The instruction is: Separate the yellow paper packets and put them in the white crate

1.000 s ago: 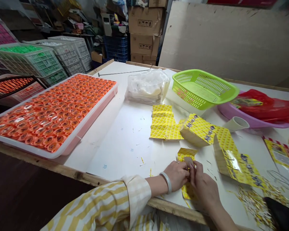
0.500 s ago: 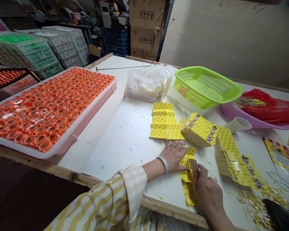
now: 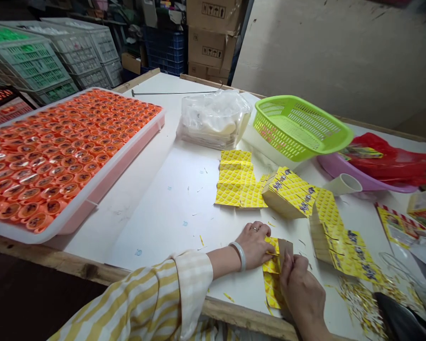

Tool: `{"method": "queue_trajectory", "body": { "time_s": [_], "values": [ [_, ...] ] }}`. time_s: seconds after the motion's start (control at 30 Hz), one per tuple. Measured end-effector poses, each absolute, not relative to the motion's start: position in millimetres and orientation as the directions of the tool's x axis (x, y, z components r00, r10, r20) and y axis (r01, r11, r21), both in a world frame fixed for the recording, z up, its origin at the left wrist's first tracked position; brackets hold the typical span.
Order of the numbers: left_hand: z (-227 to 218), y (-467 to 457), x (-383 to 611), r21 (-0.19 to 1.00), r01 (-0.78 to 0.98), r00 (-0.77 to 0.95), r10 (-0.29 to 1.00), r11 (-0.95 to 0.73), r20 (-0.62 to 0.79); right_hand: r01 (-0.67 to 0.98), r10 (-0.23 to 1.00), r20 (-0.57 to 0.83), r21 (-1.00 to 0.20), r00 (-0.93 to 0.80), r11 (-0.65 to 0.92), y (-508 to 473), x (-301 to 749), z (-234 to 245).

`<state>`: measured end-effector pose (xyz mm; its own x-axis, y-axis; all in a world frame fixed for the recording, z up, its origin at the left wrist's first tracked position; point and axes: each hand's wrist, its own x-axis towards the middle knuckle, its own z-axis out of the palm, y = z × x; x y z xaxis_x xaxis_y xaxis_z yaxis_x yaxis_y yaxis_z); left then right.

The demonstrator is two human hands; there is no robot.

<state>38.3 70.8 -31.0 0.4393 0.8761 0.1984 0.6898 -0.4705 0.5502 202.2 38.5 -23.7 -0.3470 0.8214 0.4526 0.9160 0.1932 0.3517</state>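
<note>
A strip of yellow patterned card [image 3: 272, 286] lies near the table's front edge. My left hand [image 3: 253, 246], with a ring and a pale bangle, is closed at the strip's upper end, fingers bent and pressed on it. Pinched in my right hand [image 3: 301, 289] is a flat grey-brown piece [image 3: 286, 251], standing along the strip's right side; its lower part is hidden by my fingers. Farther back lie yellow card sheets [image 3: 234, 180]. To their right are a thick card stack with handwriting [image 3: 291, 192] and a row of more stacks [image 3: 335, 232].
A tray of orange cups [image 3: 128, 151] fills the left. Behind the cards are a clear plastic bag [image 3: 213, 121] and a green basket [image 3: 301, 128]. On the right sit a purple basin [image 3: 332, 166], a white cup [image 3: 346, 183] and a heap of yellow scraps [image 3: 358, 303].
My left hand's fingers were spread flat and are now drawn in and bent. The card strip shows lower in view, and the flat piece stands more upright beside it. The camera view has shifted slightly.
</note>
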Motion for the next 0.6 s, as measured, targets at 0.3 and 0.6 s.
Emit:
{"method": "queue_trajectory", "body": {
  "time_s": [0.3,0.6],
  "values": [
    [-32,71,38,0.558,0.676,0.443,0.870,-0.482,0.215,0.900,0.800,0.449,0.360,-0.397,0.245,37,204,-26],
    [-30,75,34,0.602,0.639,0.458,0.866,-0.479,0.202,0.946,0.972,0.128,0.284,-0.198,0.156,41,192,-15]
  ]
}}
